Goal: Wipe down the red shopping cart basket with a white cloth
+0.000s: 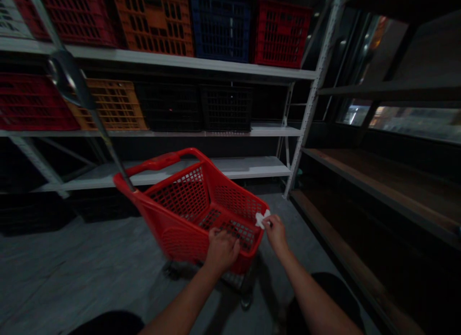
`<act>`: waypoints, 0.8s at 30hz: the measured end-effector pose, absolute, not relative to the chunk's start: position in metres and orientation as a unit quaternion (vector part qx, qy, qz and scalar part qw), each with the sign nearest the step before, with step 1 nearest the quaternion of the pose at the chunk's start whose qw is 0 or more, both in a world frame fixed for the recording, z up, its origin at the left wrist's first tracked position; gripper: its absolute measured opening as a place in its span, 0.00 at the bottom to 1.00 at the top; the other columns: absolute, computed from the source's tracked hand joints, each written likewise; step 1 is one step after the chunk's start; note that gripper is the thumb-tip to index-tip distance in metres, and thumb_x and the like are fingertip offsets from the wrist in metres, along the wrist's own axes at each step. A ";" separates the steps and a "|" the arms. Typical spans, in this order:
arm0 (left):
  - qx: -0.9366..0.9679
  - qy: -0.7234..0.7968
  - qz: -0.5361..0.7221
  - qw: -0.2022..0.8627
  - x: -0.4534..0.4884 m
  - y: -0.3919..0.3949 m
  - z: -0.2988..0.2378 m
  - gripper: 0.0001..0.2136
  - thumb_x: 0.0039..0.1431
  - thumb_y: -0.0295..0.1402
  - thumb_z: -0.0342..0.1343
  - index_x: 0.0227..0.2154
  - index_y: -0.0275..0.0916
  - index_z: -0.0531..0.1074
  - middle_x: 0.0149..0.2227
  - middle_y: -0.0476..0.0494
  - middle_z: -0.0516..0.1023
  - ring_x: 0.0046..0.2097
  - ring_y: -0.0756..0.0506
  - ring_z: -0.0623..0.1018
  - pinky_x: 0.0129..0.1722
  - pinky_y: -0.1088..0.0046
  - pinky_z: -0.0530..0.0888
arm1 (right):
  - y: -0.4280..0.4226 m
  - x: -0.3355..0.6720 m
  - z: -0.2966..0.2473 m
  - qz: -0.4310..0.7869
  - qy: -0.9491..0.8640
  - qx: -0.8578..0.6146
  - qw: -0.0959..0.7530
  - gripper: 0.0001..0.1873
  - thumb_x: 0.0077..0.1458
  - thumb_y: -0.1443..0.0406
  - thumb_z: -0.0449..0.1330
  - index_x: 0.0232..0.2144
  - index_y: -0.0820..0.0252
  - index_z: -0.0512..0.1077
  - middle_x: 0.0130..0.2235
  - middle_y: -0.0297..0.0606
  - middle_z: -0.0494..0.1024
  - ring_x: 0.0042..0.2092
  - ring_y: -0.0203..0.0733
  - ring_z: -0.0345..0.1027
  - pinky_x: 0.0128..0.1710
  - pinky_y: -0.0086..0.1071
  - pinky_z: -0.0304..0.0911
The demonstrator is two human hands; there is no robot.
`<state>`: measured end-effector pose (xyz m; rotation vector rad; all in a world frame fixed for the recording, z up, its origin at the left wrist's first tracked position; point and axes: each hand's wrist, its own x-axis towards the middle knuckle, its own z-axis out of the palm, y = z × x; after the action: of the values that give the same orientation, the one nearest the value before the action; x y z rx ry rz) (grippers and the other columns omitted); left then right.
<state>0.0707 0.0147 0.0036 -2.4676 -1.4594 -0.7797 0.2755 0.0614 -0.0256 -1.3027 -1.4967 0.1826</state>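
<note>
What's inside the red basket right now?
The red basket shows only bare mesh floor. The left hand on its near rim covers that corner. The right hand pinches a white scrap at the rim, not inside.

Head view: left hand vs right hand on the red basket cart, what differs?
The left hand curls over the near rim of the red plastic mesh basket cart; the right hand sits at its right corner. The left hand holds only the rim; the right hand pinches a small white crumpled scrap. Shared: both bare, both at the cart's near edge.
</note>
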 end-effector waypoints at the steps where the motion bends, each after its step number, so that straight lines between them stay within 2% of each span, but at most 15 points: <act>1: -0.829 -0.488 -0.259 0.085 0.069 0.012 0.003 0.15 0.56 0.33 0.41 0.20 0.40 0.70 0.22 0.46 0.75 0.32 0.46 0.71 0.45 0.57 0.56 | 0.075 0.283 -0.022 0.066 -0.626 -0.564 0.534 0.07 0.46 0.67 0.52 0.21 0.60 0.69 0.26 0.36 0.67 0.29 0.39 0.62 0.31 0.30 0.59; 4: -0.836 -0.479 -0.254 0.083 0.066 0.007 0.002 0.14 0.55 0.33 0.42 0.20 0.40 0.69 0.22 0.47 0.75 0.32 0.47 0.71 0.45 0.57 0.56 | 0.101 0.298 -0.016 0.054 -0.619 -0.590 0.515 0.07 0.45 0.68 0.51 0.21 0.61 0.69 0.26 0.36 0.67 0.29 0.39 0.62 0.32 0.31 0.59; 7: -0.841 -0.476 -0.243 0.082 0.062 0.004 0.002 0.14 0.55 0.33 0.42 0.19 0.40 0.69 0.22 0.48 0.75 0.31 0.47 0.71 0.45 0.57 0.55 | 0.093 0.296 -0.017 0.053 -0.623 -0.591 0.510 0.07 0.45 0.68 0.51 0.21 0.61 0.68 0.26 0.37 0.67 0.30 0.39 0.62 0.33 0.32 0.59; 13: -0.854 -0.458 -0.235 0.070 0.058 0.004 0.006 0.14 0.55 0.33 0.42 0.18 0.39 0.68 0.22 0.48 0.74 0.31 0.48 0.70 0.45 0.58 0.54 | -0.002 0.248 -0.028 0.121 -0.671 -0.528 0.507 0.06 0.49 0.69 0.52 0.23 0.60 0.68 0.28 0.36 0.67 0.32 0.38 0.63 0.32 0.29 0.58; 17: -0.869 -0.434 -0.230 0.056 0.056 0.005 0.009 0.15 0.56 0.33 0.41 0.19 0.39 0.67 0.22 0.50 0.73 0.31 0.49 0.69 0.45 0.59 0.54 | -0.047 0.219 -0.030 0.165 -0.702 -0.476 0.504 0.05 0.50 0.69 0.53 0.28 0.58 0.69 0.31 0.36 0.67 0.35 0.38 0.63 0.35 0.29 0.59; 24: -0.889 -0.403 -0.210 0.053 0.044 0.010 0.013 0.13 0.54 0.31 0.42 0.18 0.37 0.65 0.21 0.51 0.70 0.30 0.50 0.67 0.45 0.61 0.54 | -0.010 0.259 -0.030 0.115 -0.687 -0.498 0.516 0.06 0.49 0.69 0.54 0.25 0.60 0.71 0.29 0.36 0.66 0.32 0.37 0.62 0.33 0.29 0.60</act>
<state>0.0438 0.0095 0.0130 -2.7018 -1.2262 -0.6368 0.2587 -0.0098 -0.0295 -1.1961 -1.6496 0.2753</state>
